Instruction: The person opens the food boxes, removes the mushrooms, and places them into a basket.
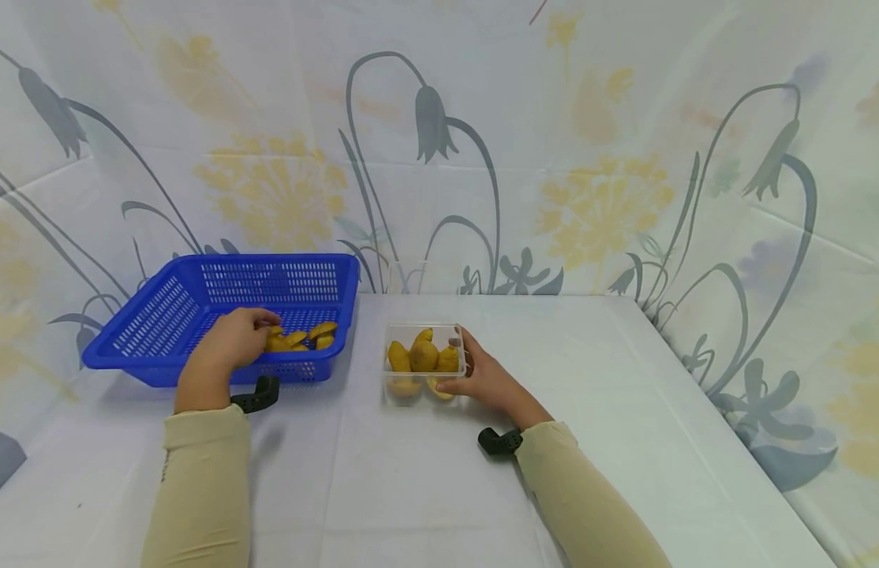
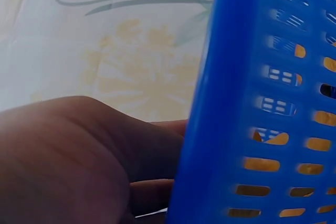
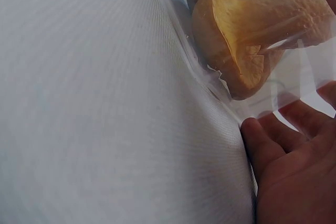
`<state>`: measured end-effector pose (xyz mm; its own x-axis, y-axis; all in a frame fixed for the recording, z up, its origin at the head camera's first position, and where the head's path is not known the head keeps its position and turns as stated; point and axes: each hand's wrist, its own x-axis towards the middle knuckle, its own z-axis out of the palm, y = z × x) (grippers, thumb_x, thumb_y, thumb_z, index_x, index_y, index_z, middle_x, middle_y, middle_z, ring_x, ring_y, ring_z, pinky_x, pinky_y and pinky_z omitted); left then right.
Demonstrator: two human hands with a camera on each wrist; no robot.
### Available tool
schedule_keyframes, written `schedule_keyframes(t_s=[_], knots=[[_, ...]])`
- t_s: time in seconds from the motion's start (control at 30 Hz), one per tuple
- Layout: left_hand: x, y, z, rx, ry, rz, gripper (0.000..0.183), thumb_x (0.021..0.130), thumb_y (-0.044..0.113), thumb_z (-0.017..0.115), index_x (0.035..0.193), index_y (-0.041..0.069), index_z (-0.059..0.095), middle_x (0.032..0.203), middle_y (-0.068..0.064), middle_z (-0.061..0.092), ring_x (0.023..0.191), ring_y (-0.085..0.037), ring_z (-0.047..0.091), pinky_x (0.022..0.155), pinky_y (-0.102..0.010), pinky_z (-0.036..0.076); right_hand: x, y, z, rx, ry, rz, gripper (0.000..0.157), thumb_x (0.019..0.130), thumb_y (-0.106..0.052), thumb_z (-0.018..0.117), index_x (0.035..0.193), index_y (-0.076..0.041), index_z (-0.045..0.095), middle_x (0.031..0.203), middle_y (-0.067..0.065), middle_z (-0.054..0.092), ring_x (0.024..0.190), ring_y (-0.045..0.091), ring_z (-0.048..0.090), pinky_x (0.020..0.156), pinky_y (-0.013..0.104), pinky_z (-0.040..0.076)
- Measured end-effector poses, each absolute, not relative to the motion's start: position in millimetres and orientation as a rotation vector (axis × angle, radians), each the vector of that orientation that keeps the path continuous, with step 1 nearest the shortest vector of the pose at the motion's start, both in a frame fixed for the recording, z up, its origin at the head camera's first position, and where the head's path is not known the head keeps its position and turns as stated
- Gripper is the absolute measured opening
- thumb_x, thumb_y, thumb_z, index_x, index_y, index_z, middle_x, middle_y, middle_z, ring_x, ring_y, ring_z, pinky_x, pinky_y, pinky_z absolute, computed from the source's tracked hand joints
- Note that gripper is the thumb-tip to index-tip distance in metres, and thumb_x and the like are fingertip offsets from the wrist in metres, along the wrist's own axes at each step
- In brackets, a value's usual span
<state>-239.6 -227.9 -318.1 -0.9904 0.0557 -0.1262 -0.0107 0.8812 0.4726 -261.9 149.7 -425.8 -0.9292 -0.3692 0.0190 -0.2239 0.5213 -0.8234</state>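
Observation:
A blue slotted plastic basket [image 1: 162,300] stands at the left with several yellow-brown mushrooms [image 1: 324,330] inside. Over its front rim reaches my left hand [image 1: 233,339], fingertips down by the mushrooms. In the left wrist view the basket wall [image 2: 220,108] hides the fingers of the left hand [image 2: 79,156], so whether they pinch a mushroom is unclear. Right of the basket is a clear plastic box [image 1: 425,373] with several mushrooms in it. My right hand [image 1: 485,379] grips its right side, thumb in front. The right wrist view shows a mushroom [image 3: 252,30] through the wall beside the right hand [image 3: 294,166].
Both things stand on a white-covered table [image 1: 411,489]. Behind it hangs a flower-printed cloth [image 1: 510,142], which also runs along the right side. A grey shape [image 1: 1,461] lies at the left edge. Something clear and upright, perhaps the box's lid [image 1: 407,278], shows behind the box.

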Motion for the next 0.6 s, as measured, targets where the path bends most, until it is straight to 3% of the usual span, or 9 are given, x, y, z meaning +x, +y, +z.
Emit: schedule_keyframes(t_s=[0.2, 0.27, 0.4, 0.47, 0.6], knots=[[-239, -226, -317, 0.006, 2.907, 0.701, 0.042, 0.097, 0.019, 0.032, 0.137, 0.006, 0.037, 0.134, -0.028, 0.041, 0.111, -0.041, 0.046, 0.086, -0.056, 0.042, -263, 150, -426, -0.517, 2.591, -1.382, 0.111, 0.065, -0.047, 0.077, 0.146, -0.032, 0.004, 0.147, -0.006, 0.03, 0.131, 0.019, 0.039, 0.105, 0.043, 0.035], [-239, -225, -316, -0.012, 2.902, 0.7, 0.044, 0.097, 0.021, 0.032, 0.139, 0.008, 0.035, 0.136, -0.028, 0.038, 0.114, -0.043, 0.044, 0.087, -0.057, 0.042, -263, 150, -426, -0.518, 2.592, -1.378, 0.111, 0.064, -0.048, 0.077, 0.146, -0.031, 0.003, 0.147, -0.007, 0.03, 0.13, 0.019, 0.039, 0.105, 0.043, 0.036], [-238, -222, -313, -0.017, 2.915, 0.709, 0.044, 0.097, 0.023, 0.035, 0.139, 0.01, 0.035, 0.139, -0.028, 0.034, 0.103, -0.038, 0.048, 0.071, -0.045, 0.047, -263, 150, -426, -0.519, 2.595, -1.375, 0.112, 0.064, -0.049, 0.077, 0.147, -0.031, 0.003, 0.147, -0.006, 0.03, 0.13, 0.02, 0.039, 0.105, 0.044, 0.036], [-238, -220, -312, -0.011, 2.933, 0.717, 0.044, 0.097, 0.023, 0.038, 0.138, 0.011, 0.036, 0.139, -0.027, 0.034, 0.096, -0.033, 0.049, 0.063, -0.036, 0.043, -264, 150, -426, -0.522, 2.595, -1.375, 0.113, 0.064, -0.049, 0.077, 0.147, -0.03, 0.003, 0.147, -0.006, 0.03, 0.13, 0.02, 0.039, 0.105, 0.044, 0.036], [-237, -215, -310, 0.024, 2.995, 0.744, 0.041, 0.095, 0.019, 0.042, 0.135, 0.011, 0.041, 0.136, -0.025, 0.039, 0.097, -0.032, 0.05, 0.063, -0.031, 0.041, -264, 150, -427, -0.521, 2.595, -1.372, 0.113, 0.064, -0.049, 0.077, 0.147, -0.03, 0.003, 0.147, -0.006, 0.03, 0.13, 0.019, 0.039, 0.104, 0.044, 0.037]])
